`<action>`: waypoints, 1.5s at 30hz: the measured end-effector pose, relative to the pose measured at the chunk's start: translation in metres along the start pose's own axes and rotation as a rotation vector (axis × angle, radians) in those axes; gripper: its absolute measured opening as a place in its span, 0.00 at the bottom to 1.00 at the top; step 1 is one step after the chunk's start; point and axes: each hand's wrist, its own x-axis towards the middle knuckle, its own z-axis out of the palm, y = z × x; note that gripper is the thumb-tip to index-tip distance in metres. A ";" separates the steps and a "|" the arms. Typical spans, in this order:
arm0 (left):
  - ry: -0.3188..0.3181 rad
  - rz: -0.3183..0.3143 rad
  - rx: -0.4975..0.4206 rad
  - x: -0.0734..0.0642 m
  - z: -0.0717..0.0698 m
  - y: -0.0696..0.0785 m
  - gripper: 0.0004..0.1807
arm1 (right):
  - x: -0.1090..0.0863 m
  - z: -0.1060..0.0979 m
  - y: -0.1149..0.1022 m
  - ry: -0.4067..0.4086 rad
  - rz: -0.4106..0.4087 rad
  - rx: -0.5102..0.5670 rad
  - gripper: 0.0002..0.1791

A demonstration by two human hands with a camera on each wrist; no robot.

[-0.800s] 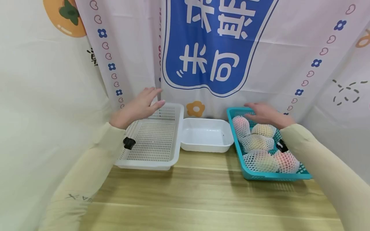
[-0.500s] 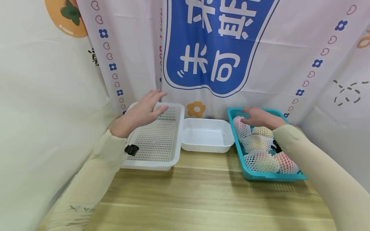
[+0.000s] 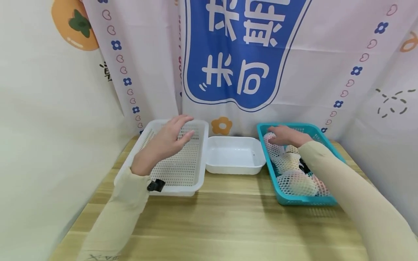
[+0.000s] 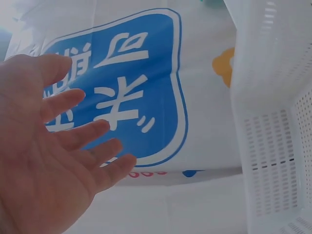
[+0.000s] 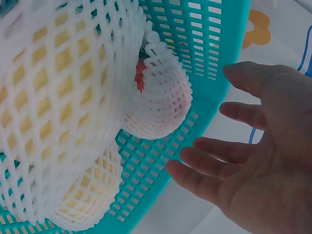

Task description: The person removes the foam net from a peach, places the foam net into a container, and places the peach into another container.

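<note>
The pink fruit [image 5: 163, 102] sits in a far corner of the teal basket [image 3: 307, 200], just below the right hand [image 3: 284, 136]; the right wrist view shows a gap between it and the fingertips. Those fingers are loosely spread and grasp nothing. The basket's wall runs close beside them, leaving little room on that side, and other netted fruits [image 3: 297, 183] crowd the space on the wrist side. The pink fruit is rounded, its white foam mesh gathered loosely at one end, with a redder patch showing there. Leftward from the right fingers stands a small white tray [image 3: 233, 169], then a white basket [image 3: 179, 189]. Over its open interior hangs the left hand [image 3: 166, 139], fingers apart and unburdened. Toward the person from both hands spreads bare wooden tabletop [image 3: 228, 217].
</note>
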 end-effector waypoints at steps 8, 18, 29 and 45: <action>0.014 -0.014 -0.049 -0.004 0.005 0.025 0.27 | 0.014 0.017 0.005 -0.037 0.053 -0.026 0.34; 0.061 0.045 -0.097 -0.014 0.015 0.058 0.26 | 0.024 0.032 -0.001 -0.025 0.100 -0.039 0.35; 0.126 0.141 -0.176 -0.014 0.025 0.082 0.24 | 0.032 0.035 0.007 -0.047 0.147 -0.021 0.32; -0.071 0.077 -0.191 0.011 0.080 0.090 0.21 | 0.039 0.036 0.016 -0.079 0.193 -0.022 0.40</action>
